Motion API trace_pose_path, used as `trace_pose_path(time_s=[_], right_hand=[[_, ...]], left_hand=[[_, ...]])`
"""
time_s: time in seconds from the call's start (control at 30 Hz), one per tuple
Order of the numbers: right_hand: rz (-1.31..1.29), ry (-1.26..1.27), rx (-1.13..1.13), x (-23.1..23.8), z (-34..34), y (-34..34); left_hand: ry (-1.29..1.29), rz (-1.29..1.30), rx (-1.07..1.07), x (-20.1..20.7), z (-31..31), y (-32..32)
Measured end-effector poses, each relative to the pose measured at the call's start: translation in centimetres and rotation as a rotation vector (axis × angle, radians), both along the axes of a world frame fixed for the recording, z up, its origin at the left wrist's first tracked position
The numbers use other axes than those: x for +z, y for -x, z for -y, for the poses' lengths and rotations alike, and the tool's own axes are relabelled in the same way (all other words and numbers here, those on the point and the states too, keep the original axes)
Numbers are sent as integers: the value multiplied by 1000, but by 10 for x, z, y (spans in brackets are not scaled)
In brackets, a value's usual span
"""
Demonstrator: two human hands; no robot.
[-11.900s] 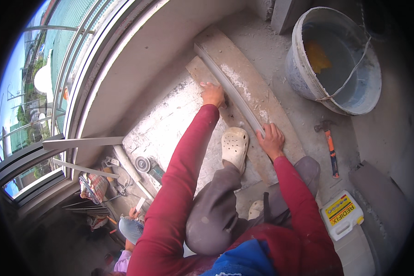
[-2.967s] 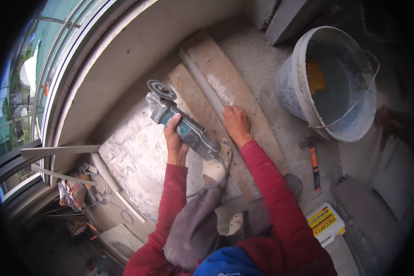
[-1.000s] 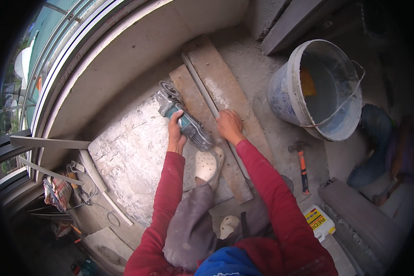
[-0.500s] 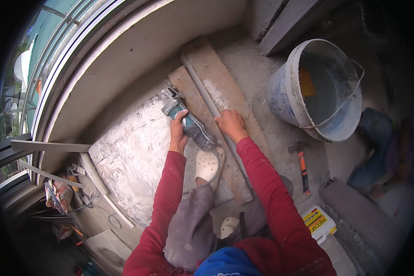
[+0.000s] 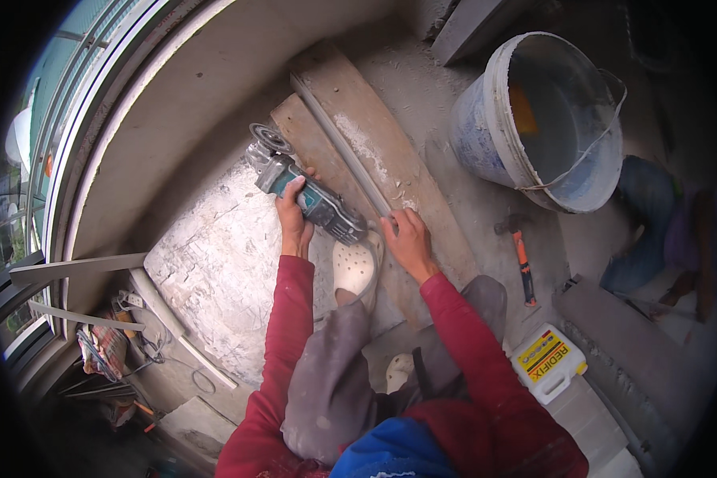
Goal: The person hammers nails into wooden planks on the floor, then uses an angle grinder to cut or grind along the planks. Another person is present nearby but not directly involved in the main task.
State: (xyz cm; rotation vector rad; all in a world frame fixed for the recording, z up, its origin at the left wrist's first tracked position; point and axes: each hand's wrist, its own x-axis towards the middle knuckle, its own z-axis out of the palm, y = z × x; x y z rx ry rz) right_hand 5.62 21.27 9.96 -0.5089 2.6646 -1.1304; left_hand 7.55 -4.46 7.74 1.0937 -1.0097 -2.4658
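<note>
My left hand [image 5: 292, 217] is wrapped round the body of a teal and black angle grinder [image 5: 317, 204]. Its round disc [image 5: 271, 138] points away from me, above a whitish, dusty slab [image 5: 215, 239]. A long, narrow grey metal bar [image 5: 344, 150] lies lengthwise over two brownish boards [image 5: 362, 107]. My right hand [image 5: 410, 245] has its fingers closed on the near part of this bar, the wrist resting low over the wider board. Under the grinder's rear end sits my foot in a cream clog [image 5: 353, 267].
A whitish-blue bucket [image 5: 474, 131] with a yellow thing inside stands at far right. Near it lie an orange-handled hammer [image 5: 523, 267] and a yellow-labelled white case [image 5: 548, 362]. At left are a white pipe [image 5: 158, 303], cables and a window frame. Another person's leg [image 5: 637, 223] shows at right.
The grinder has turned in my left hand, so its disc shows more plainly. My right hand has slid nearer to me along the bar. The whole view has shifted slightly.
</note>
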Motion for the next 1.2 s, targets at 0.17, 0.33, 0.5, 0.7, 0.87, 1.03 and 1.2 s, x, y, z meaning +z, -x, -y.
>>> trace_pose_path(time_s=[0.17,0.33,0.5,0.7,0.87,1.03,1.2], right_hand=[[-8,-45,-97,-10,-26,-16],[50,-69,-47,-16,-30,-7],[30,-123,-14,-18,-30,-8],[246,-194,-34,-8,-25,-4],[106,73,-15,39,11,6],[75,102,296,74,60,20],[91,1,16,65,66,17]], left_hand=[[-75,-6,-9,4,-2,3],[-29,17,-53,3,-3,5],[-80,16,-21,5,-3,4],[-51,60,4,9,-6,9],[-95,6,-81,22,-8,13],[-19,-59,-77,37,-26,31],[114,-94,-198,47,-49,55]])
